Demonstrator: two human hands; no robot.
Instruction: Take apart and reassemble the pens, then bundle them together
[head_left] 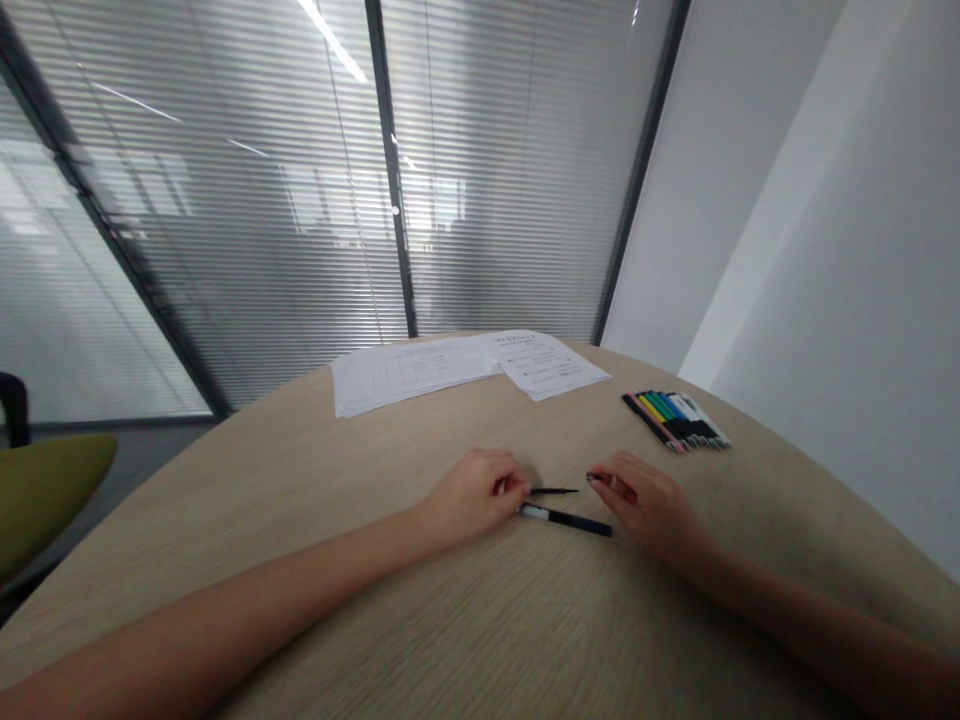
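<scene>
My left hand rests on the table, its thumb and fingertips pinched on the end of a thin black pen refill. The refill points right, towards my other hand. Just below it lies a black pen barrel with a whitish-grey end, close to my left fingertips; whether they touch cannot be made out. Across a small gap, my right hand is closed in a pinch around a small, dark, shiny piece. That piece is too small to name, and my fingers hide part of it.
Several pens and markers lie side by side at the right of the round wooden table. Printed paper sheets spread along the far edge. A green chair stands at the left, and a white wall rises on the right.
</scene>
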